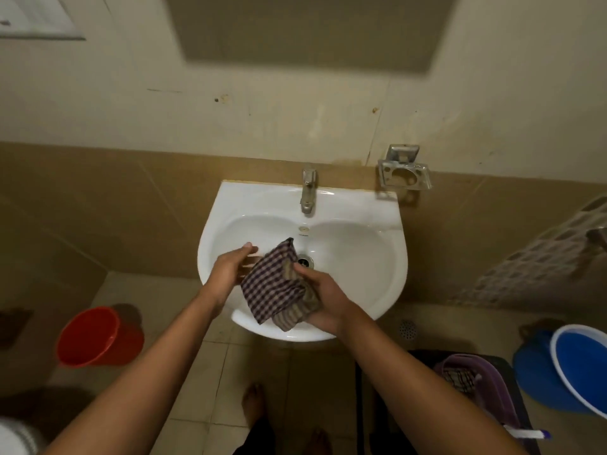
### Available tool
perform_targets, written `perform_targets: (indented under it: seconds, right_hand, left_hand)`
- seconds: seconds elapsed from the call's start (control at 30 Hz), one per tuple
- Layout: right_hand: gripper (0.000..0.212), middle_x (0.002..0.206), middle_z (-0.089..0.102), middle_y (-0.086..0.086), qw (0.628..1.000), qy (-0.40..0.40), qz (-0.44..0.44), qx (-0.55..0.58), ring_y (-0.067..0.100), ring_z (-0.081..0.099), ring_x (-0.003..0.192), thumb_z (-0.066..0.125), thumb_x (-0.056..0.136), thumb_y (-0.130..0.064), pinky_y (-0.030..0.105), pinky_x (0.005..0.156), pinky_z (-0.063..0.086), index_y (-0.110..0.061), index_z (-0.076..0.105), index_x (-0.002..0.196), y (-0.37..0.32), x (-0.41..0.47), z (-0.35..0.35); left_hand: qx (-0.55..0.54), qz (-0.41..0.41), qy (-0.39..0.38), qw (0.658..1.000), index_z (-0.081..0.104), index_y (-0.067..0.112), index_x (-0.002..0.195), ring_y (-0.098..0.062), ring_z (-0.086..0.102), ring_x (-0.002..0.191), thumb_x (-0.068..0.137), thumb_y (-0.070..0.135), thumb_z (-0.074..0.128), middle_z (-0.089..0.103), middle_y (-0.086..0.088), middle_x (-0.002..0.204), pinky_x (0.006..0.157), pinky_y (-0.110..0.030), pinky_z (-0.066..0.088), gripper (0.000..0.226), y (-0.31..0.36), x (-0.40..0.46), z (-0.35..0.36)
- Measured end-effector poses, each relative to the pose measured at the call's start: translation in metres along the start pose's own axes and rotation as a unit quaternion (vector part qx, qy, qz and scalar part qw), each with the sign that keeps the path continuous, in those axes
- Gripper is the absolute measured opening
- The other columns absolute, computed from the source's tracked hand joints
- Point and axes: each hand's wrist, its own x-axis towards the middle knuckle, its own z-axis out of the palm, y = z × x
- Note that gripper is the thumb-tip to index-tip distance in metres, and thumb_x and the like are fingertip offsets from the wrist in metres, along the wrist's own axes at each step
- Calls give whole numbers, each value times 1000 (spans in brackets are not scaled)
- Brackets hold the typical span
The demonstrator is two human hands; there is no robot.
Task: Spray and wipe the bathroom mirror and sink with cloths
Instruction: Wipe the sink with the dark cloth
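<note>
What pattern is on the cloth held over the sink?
The cloth has a dark purple-and-white check, with a brownish striped underside showing. The head view, the only one, shows it.

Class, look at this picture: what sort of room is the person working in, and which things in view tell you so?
Most likely a small home bathroom: a white wall-hung sink with a metal tap, a soap holder on the tiled wall, and a red bucket on the floor.
</note>
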Motion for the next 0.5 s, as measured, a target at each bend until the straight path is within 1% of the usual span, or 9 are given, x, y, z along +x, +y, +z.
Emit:
perform_targets:
  seconds: [0.07, 0.13, 0.17, 0.23, 0.27, 0.33, 0.37, 0.43, 0.5]
  right_hand:
    - [58, 129, 59, 17, 999, -25, -19, -5, 31, 57, 116, 51, 98, -43, 48, 110, 37, -3, 51, 140, -7, -4, 2]
    - [66, 134, 55, 18, 999, -22, -19, -24, 34, 52, 122, 51, 96, -52, 50, 113, 33, -5, 50, 141, -13, -8, 3]
    - [68, 135, 56, 19, 999, -19, -16, -30, 34, 51, 124, 51, 95, -55, 50, 113, 34, -5, 50, 141, -15, -9, 4]
    - [68, 134, 59, 19, 999, -10, -26, -47, 35, 53, 124, 51, 94, -57, 49, 111, 38, -6, 53, 139, -16, -12, 5]
    - [65, 132, 61, 18, 996, 5, -38, -75, 34, 56, 122, 52, 94, -56, 48, 109, 42, -7, 55, 137, -16, -14, 5]
    - [59, 127, 66, 12, 983, 44, -55, -172, 30, 62, 116, 60, 89, -54, 46, 105, 47, -12, 61, 130, -14, -16, 7]
    - [57, 125, 68, 9, 972, 55, -55, -224, 28, 63, 115, 66, 85, -54, 46, 103, 49, -16, 62, 128, -13, -18, 8]
    - [54, 122, 69, 4, 953, 63, -52, -292, 26, 64, 115, 74, 80, -46, 42, 97, 53, -21, 61, 126, -11, -22, 10]
    - [53, 121, 70, 4, 951, 70, -66, -293, 28, 63, 115, 78, 78, -32, 44, 95, 55, -19, 60, 127, -9, -23, 8]
  left_hand:
    - [-16, 8, -56, 998, 70, 16, 120, -18, 68, 107, 98, 52, 45, 74, -2, 114, 94, -33, 50, 49, 5, -18, 5]
    - [-35, 26, -73, 996, 73, 11, 111, -17, 71, 98, 89, 49, 60, 75, -5, 108, 86, -29, 52, 46, 10, -31, 9]
    - [-35, 37, -74, 996, 74, 8, 106, -19, 71, 92, 83, 43, 66, 76, -9, 104, 80, -27, 52, 42, 14, -36, 9]
    - [-11, 57, -77, 995, 73, 4, 102, -20, 69, 82, 82, 28, 75, 75, -15, 97, 69, -25, 51, 32, 21, -42, 8]
    - [1, 65, -73, 995, 73, 2, 101, -19, 68, 77, 83, 20, 76, 75, -14, 91, 62, -24, 49, 25, 23, -44, 7]
    - [19, 73, -61, 995, 71, -2, 97, -13, 66, 65, 84, 8, 74, 73, -6, 76, 51, -19, 46, 17, 28, -47, 6]
    - [26, 78, -64, 995, 70, -4, 96, -12, 67, 63, 83, 4, 74, 72, -3, 73, 50, -18, 47, 16, 30, -48, 6]
    - [51, 85, -86, 991, 71, -6, 95, -14, 70, 66, 79, 1, 77, 73, -6, 76, 54, -19, 51, 19, 37, -50, 4]
    - [52, 92, -113, 988, 72, -5, 98, -18, 72, 73, 76, 4, 80, 75, -11, 84, 62, -22, 54, 25, 43, -49, 1]
